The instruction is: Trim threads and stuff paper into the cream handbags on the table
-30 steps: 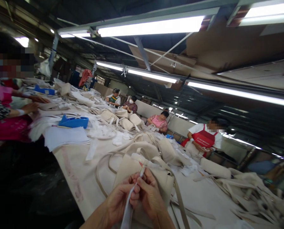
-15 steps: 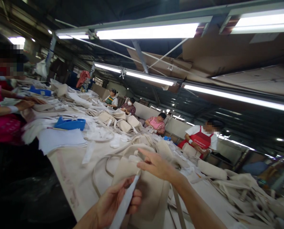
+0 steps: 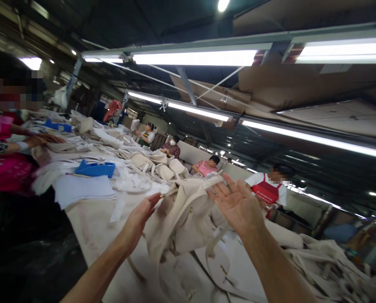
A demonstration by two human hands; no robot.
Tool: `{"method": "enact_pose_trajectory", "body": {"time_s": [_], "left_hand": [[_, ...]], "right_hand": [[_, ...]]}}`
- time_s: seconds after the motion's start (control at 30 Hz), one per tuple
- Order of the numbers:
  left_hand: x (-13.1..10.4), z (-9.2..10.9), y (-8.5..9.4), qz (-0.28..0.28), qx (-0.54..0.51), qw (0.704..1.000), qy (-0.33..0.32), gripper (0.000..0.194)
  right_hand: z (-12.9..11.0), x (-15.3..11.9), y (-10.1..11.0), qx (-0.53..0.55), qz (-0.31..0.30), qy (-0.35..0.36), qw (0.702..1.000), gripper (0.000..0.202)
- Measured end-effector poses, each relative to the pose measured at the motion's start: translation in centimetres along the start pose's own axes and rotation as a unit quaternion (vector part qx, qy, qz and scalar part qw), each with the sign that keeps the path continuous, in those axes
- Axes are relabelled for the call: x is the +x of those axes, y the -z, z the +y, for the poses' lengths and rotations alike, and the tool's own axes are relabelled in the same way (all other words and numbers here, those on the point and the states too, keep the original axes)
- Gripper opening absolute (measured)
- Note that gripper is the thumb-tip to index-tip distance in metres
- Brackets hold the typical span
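A beige fabric bag (image 3: 188, 214) with small metal fittings stands tilted above the worktable, its straps hanging down at the front. At its upper left edge is my left hand (image 3: 140, 216), its fingers stretched out and the tips beside a strap fitting. My right hand (image 3: 240, 206) is at the upper right of the bag, palm showing and fingers spread, close to a pale strap end. Whether the fingertips touch the bag is hard to tell. Neither hand is closed round anything visible.
White sheets (image 3: 83, 189) and a blue tape dispenser (image 3: 95, 168) lie at the left. More beige bags (image 3: 165, 170) are heaped behind, with loose straps (image 3: 327, 265) at the right. A co-worker's hands (image 3: 44, 139) rest at the far left; a person in a red apron (image 3: 265, 189) is across the table.
The bag has been raised and turned, and its fittings now show. My left hand has let go of the white strip and moved left and up; my right hand has moved right, its fingers opened.
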State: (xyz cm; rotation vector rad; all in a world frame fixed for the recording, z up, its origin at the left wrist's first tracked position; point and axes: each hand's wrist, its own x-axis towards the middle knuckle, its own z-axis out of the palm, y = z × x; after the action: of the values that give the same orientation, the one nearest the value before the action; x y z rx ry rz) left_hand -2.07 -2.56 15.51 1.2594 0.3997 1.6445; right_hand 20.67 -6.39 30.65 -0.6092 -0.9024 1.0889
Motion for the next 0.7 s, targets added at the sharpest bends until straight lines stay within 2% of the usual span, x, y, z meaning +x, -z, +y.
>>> {"method": "enact_pose_trajectory", "body": {"time_s": [0.07, 0.17, 0.2, 0.27, 0.33, 0.37, 0.47, 0.53, 0.6, 0.63, 0.7], "left_hand": [[-0.9, -0.1, -0.4, 0.026, 0.12, 0.992, -0.035, 0.052], [-2.5, -1.9, -1.1, 0.082, 0.283, 0.948, -0.119, 0.037], [-2.8, -2.7, -1.3, 0.078, 0.325, 0.932, -0.14, 0.03], [-3.0, -4.3, -1.7, 0.025, 0.386, 0.909, -0.154, 0.023], [-2.6, -5.7, -2.3, -0.026, 0.434, 0.888, -0.149, 0.025], [-2.2, -6.1, -2.6, -0.03, 0.463, 0.874, -0.143, 0.024], [-1.4, -6.6, -4.1, 0.009, 0.563, 0.822, -0.085, 0.022], [-0.9, -6.4, -5.1, 0.029, 0.62, 0.783, -0.032, 0.028], [-0.1, -6.2, -5.7, 0.048, 0.656, 0.753, 0.026, 0.028], [0.4, -6.1, -5.9, 0.048, 0.648, 0.759, 0.045, 0.028], [1.4, -5.9, -6.0, 0.026, 0.562, 0.821, 0.093, 0.022]], "right_hand": [[1.8, -0.7, 0.9, 0.021, 0.011, -0.013, 1.0, 0.04], [5.3, -0.7, 3.1, 0.028, 0.04, -0.04, 0.998, 0.044], [6.4, -0.6, 3.9, 0.032, 0.046, -0.048, 0.997, 0.045], [8.0, -0.4, 5.4, 0.044, 0.048, -0.058, 0.996, 0.045], [8.6, -0.4, 6.3, 0.056, 0.04, -0.061, 0.996, 0.046], [8.6, -0.5, 6.5, 0.06, 0.035, -0.064, 0.996, 0.047], [8.1, -1.4, 6.4, 0.063, 0.037, -0.081, 0.994, 0.05], [7.8, -1.9, 6.0, 0.066, 0.039, -0.093, 0.993, 0.05], [8.0, -1.5, 6.1, 0.077, 0.009, -0.087, 0.993, 0.05], [8.2, -1.2, 6.4, 0.082, -0.005, -0.086, 0.993, 0.049], [8.5, -0.4, 7.6, 0.089, -0.028, -0.073, 0.993, 0.046]]}}
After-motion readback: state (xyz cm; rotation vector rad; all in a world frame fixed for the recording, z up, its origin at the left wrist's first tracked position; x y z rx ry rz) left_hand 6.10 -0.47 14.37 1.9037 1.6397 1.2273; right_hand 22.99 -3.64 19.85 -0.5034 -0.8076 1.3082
